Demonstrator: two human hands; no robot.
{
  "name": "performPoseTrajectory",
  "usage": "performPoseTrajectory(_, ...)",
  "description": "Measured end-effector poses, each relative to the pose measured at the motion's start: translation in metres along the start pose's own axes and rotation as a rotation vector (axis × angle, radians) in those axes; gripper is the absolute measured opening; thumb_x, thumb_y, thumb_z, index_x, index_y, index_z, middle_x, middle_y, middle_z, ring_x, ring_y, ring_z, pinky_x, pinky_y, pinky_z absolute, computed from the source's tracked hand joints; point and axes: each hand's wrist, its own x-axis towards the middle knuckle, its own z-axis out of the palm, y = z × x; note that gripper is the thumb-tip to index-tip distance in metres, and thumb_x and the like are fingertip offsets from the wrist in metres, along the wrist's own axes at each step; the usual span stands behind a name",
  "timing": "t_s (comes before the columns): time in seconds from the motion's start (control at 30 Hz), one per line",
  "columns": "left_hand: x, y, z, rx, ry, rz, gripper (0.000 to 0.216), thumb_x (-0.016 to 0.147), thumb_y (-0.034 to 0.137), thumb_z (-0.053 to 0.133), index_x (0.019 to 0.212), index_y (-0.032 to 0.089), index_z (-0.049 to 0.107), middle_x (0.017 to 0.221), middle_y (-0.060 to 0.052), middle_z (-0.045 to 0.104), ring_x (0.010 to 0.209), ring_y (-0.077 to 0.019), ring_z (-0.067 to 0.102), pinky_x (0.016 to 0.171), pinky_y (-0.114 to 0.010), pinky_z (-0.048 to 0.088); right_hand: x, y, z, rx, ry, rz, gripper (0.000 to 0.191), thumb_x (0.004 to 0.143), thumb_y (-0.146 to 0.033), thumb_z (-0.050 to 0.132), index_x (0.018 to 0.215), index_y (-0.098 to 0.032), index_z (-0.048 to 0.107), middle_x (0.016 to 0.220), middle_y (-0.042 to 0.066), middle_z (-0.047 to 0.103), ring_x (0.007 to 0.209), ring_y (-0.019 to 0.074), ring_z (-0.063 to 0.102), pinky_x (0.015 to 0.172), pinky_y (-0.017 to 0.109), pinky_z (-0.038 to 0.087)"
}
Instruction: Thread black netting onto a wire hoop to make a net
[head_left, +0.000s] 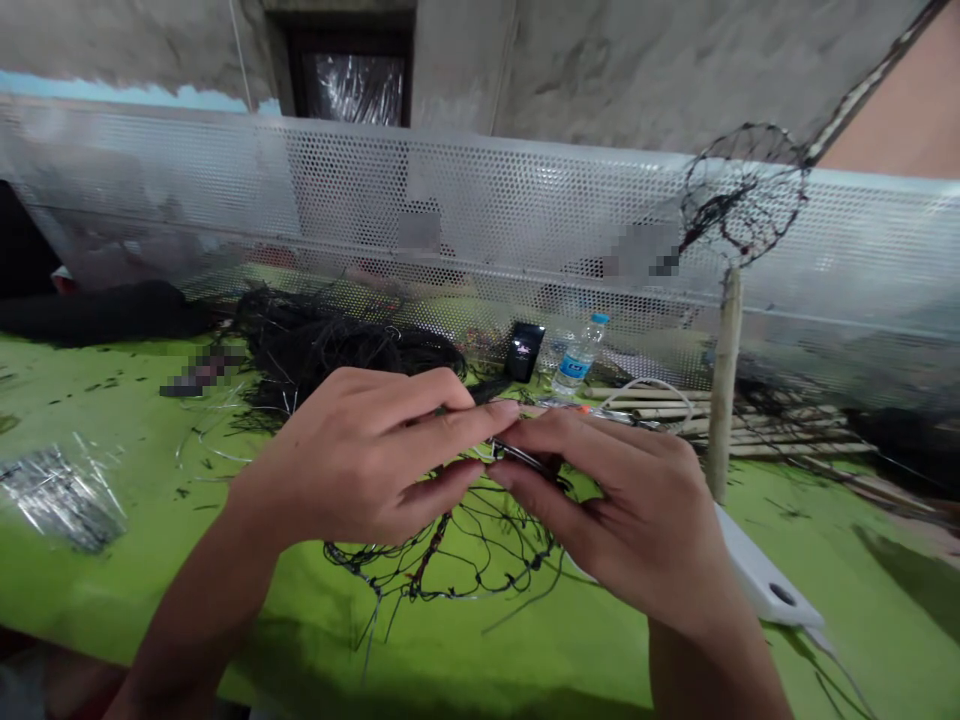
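Note:
My left hand (367, 455) and my right hand (622, 510) meet above a green table (135, 400), fingertips pinched together on a small round black net on a wire hoop (457, 550). The net hangs below both hands and partly lies on the green cloth. Between the fingertips I see a thin dark metal piece (521, 457), held by my right hand; what it is I cannot tell. My left fingers press on the hoop's upper edge.
A heap of black netting (330, 345) lies behind the hands. Upright stick (724, 385) carrying a finished round net (742, 190) stands at right. Water bottle (579, 355), black box (523, 350), bamboo sticks (787, 425), white board (765, 580), bag of wires (60, 495), perforated metal screen (480, 220).

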Motion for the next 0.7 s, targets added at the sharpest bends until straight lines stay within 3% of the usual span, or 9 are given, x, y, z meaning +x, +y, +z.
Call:
performPoseTrajectory(0.2, 0.000, -0.003, 0.002, 0.002, 0.022, 0.010, 0.032, 0.099, 0.021, 0.061, 0.130, 0.015, 0.063, 0.101, -0.004, 0.076, 0.078, -0.0125, 0.070, 0.064, -0.027, 0.054, 0.000, -0.002, 0.001, 0.011, -0.015, 0.006, 0.007, 0.096, -0.015, 0.065, 0.100, -0.021, 0.066, 0.083, 0.001, 0.073, 0.070, 0.0127, 0.064, 0.064, 0.028, 0.048)
performPoseTrajectory(0.37, 0.001, -0.001, 0.001, 0.012, 0.041, 0.017, 0.029, 0.099, 0.018, 0.063, 0.128, 0.014, 0.064, 0.099, -0.003, 0.076, 0.078, -0.0123, 0.071, 0.065, -0.027, 0.054, 0.002, -0.003, 0.003, 0.114, -0.027, 0.049, 0.004, 0.095, -0.020, 0.068, 0.099, -0.021, 0.068, 0.076, -0.003, 0.068, 0.064, 0.0099, 0.056, 0.062, 0.026, 0.046)
performPoseTrajectory(0.7, 0.002, 0.007, 0.000, 0.096, 0.009, -0.003, 0.022, 0.103, 0.015, 0.059, 0.124, 0.012, 0.064, 0.094, -0.002, 0.072, 0.073, -0.0117, 0.067, 0.061, -0.030, 0.051, 0.004, -0.008, 0.014, 0.042, 0.111, 0.105, 0.009, 0.089, -0.017, 0.069, 0.083, -0.022, 0.066, 0.060, -0.005, 0.060, 0.051, 0.0097, 0.050, 0.054, 0.027, 0.041)
